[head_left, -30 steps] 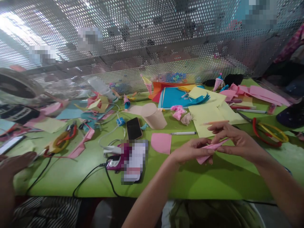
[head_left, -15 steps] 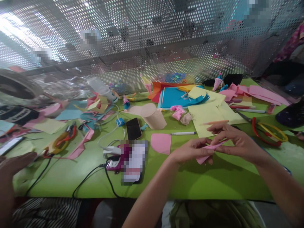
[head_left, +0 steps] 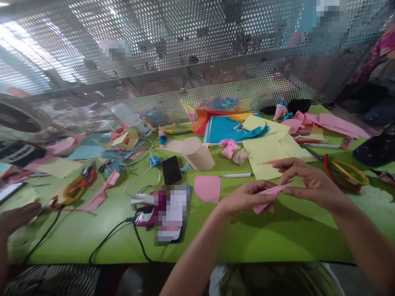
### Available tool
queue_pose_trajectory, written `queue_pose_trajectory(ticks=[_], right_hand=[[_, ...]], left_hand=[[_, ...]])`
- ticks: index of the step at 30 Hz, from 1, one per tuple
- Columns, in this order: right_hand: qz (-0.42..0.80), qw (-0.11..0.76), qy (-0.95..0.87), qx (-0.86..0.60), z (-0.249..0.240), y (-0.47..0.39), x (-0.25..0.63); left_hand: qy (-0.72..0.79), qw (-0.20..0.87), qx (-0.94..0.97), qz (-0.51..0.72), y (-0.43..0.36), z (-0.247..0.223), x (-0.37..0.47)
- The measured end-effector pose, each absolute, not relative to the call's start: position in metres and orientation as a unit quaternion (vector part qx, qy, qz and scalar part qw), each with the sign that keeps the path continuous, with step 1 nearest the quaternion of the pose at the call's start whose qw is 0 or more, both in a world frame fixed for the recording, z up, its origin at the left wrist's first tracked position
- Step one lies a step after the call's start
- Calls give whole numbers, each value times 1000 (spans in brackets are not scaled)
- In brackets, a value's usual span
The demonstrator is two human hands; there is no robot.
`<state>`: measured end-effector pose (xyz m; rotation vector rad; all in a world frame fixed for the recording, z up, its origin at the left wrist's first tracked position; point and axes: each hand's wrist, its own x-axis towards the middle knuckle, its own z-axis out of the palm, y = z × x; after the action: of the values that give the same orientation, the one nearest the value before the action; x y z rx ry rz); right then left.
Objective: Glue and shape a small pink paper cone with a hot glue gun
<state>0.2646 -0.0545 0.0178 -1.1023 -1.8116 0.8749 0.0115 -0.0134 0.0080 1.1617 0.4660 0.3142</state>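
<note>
Between both hands, above the front right of the green table [head_left: 234,242], is a piece of pink paper [head_left: 272,192], folded or rolled narrow. My left hand [head_left: 247,197] is closed on its lower left part, thumb on top. The fingertips of my right hand [head_left: 304,183] pinch its upper right end. To the left a flat pink paper piece with one rounded corner [head_left: 206,188] lies beside a white pen [head_left: 237,175]. Yellow paper sheets [head_left: 265,152] spread just behind my hands.
A beige paper roll [head_left: 199,154], a phone [head_left: 172,169] and a purple charging block [head_left: 145,218] with cables stand left of centre. Red and yellow scissors [head_left: 342,174] lie at right. Another person's hand [head_left: 20,218] rests at far left. A perforated metal screen [head_left: 173,57] borders the back.
My hands keep their hold on the pink paper, with the fingers slightly shifted. The view has moved a little, and the other person's hand at left sits lower and flatter.
</note>
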Motion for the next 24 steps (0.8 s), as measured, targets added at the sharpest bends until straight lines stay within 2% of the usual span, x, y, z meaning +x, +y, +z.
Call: queue_pose_trajectory(ticks=[24], right_hand=[[339, 441, -707, -437, 16, -55, 270]], left_hand=[[229, 782, 557, 159, -13, 10, 11]])
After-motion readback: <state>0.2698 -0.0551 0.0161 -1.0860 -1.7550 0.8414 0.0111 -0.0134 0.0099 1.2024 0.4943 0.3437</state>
